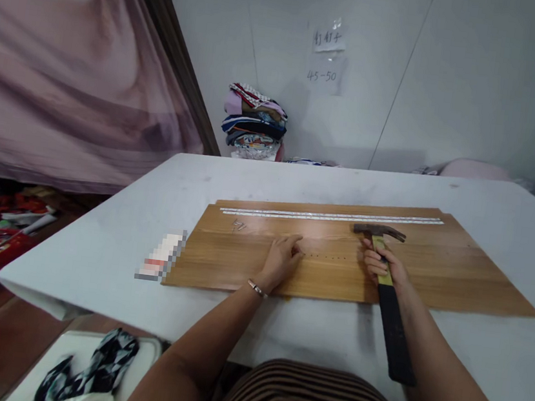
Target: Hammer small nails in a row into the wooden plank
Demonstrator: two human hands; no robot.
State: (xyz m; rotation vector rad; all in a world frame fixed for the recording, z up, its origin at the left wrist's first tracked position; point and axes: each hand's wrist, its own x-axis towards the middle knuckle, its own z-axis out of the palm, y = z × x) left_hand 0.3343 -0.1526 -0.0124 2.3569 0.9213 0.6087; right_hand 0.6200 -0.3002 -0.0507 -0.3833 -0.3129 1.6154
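A wood-grain board (463,276) lies flat on the white table. My right hand (383,265) grips a claw hammer (394,330) high on its handle, close below the metal head, and the black grip hangs toward my body. My left hand (284,256) rests on the board with thumb and fingertips pinched together; whatever they hold, if anything, is too small to make out. Just right of those fingertips runs a row of small dark nails (331,258) in the board. A few loose nails (239,225) lie on the board to the upper left of my left hand.
Two white measuring strips (331,217) run along the board's far side. A blurred-out flat item (162,254) lies left of the board on the table (112,233). Folded clothes (255,121) are stacked by the wall. A stool (140,367) bearing patterned cloth stands at lower left.
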